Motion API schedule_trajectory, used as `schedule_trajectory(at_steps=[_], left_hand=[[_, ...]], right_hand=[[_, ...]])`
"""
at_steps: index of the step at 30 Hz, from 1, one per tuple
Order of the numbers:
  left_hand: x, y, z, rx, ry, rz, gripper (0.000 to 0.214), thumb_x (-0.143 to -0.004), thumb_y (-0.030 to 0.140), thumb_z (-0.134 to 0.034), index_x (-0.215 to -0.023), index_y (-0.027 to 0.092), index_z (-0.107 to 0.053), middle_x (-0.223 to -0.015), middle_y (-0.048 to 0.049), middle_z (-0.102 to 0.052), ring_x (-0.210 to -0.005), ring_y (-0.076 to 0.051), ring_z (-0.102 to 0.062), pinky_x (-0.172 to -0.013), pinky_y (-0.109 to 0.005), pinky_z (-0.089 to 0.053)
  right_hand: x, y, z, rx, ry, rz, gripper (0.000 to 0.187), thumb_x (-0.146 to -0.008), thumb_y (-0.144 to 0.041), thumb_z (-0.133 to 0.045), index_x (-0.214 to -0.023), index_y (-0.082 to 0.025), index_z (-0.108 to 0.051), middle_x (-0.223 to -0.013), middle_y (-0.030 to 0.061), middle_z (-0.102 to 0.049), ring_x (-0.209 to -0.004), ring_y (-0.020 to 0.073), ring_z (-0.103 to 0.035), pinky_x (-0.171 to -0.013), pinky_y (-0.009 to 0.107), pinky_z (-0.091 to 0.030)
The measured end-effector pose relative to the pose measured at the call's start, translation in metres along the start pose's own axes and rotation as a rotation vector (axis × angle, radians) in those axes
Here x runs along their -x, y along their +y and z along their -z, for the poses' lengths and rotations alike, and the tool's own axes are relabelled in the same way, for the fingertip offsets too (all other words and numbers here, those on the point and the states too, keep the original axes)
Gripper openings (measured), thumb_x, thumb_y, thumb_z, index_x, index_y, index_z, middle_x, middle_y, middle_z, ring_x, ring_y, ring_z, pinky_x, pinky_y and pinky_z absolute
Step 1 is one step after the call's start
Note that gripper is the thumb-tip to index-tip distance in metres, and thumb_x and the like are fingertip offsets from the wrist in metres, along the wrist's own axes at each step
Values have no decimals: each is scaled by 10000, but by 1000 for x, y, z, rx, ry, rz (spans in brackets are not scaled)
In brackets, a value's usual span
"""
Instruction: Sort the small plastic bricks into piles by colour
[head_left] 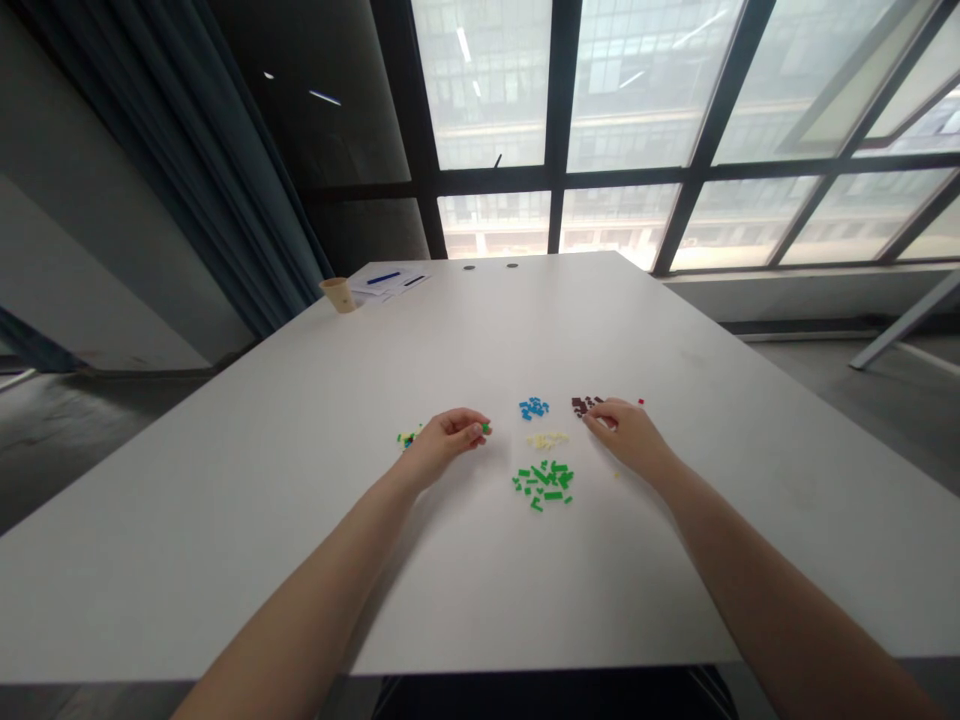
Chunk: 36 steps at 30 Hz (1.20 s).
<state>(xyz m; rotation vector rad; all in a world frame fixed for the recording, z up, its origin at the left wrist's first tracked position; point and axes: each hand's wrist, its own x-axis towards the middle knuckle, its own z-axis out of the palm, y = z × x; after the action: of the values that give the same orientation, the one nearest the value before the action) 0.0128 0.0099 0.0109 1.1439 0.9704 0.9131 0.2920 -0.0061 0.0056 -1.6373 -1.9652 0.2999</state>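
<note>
My left hand (448,440) is closed in a pinch on a small green toy brick (487,429), held just above the white table. Behind its wrist lies a small heap of mixed bricks (406,438), partly covered by the hand. At the dark brown bricks (581,405), my right hand (628,430) reaches down with fingertips pressed together; whatever they pinch is too small to make out. Between the two hands lie blue bricks (534,408), pale yellow bricks (547,440) and, closest to me, a larger spread of green bricks (545,484).
A single red brick (641,402) lies beyond my right hand, and a yellow piece (617,475) sits near that wrist. Far left on the table (465,340) stand a paper cup (339,295) and papers (386,287) with a blue pen (383,278).
</note>
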Motion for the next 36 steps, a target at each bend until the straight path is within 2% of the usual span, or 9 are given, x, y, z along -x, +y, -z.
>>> schedule_trajectory(at_steps=[8,13,22,24,26,29,31,36], left_hand=[[18,-6,-30,515,-296,220,301,-597,375,-707,-755,148,-590,-694,13,-511,-623,-60,-481,-584,-191,-384],[19,-18,-39,574,-424,307,325,-613,440,-664,-729,152,-567,-703,20,-465,-638,-61,-462,-574,-184,-364],[21,-21,-42,539,-458,314,325,-599,441,-674,-709,151,-579,-692,2,-496,-650,-76,-461,-573,-189,-341],[21,-21,-42,546,-457,307,316,-602,432,-677,-713,152,-581,-695,4,-495,-644,-72,-458,-574,-189,-342],[21,-21,-42,551,-458,307,307,-610,428,-674,-721,156,-583,-706,4,-496,-650,-72,-459,-582,-189,-346],[21,-22,-42,531,-471,298,311,-622,433,-662,-722,150,-582,-700,4,-492,-649,-70,-456,-588,-189,-348],[20,-23,-43,509,-475,292,323,-620,440,-660,-726,145,-582,-687,6,-489,-650,-71,-458,-593,-191,-350],[18,-25,-44,463,-426,288,358,-577,442,-687,-730,134,-589,-675,7,-503,-639,-70,-465,-606,-197,-359]], right_hand=[[2,-6,-1,-16,-19,27,241,-774,-295,-450,-723,-167,-648,-684,34,-574,-623,130,-494,-621,246,-363],[4,-11,-3,-23,-25,40,230,-770,-291,-456,-736,-176,-652,-676,32,-572,-602,127,-485,-608,247,-370],[7,-15,-6,-48,-29,100,210,-772,-278,-470,-728,-181,-650,-691,33,-578,-609,127,-492,-593,249,-373],[7,-17,-6,-68,-4,127,196,-772,-267,-477,-720,-180,-645,-676,29,-569,-602,126,-486,-587,250,-373],[9,-22,-5,-105,74,165,185,-780,-252,-478,-722,-174,-635,-653,26,-556,-594,125,-476,-586,254,-375],[14,-36,-3,-186,239,266,159,-793,-224,-478,-752,-168,-621,-646,26,-548,-624,132,-483,-628,274,-388],[20,-47,-3,-241,300,366,124,-785,-202,-495,-780,-177,-616,-662,25,-551,-652,137,-493,-662,289,-395],[33,-68,-10,-247,293,574,99,-737,-188,-559,-817,-192,-617,-655,9,-537,-648,135,-476,-669,301,-385]])
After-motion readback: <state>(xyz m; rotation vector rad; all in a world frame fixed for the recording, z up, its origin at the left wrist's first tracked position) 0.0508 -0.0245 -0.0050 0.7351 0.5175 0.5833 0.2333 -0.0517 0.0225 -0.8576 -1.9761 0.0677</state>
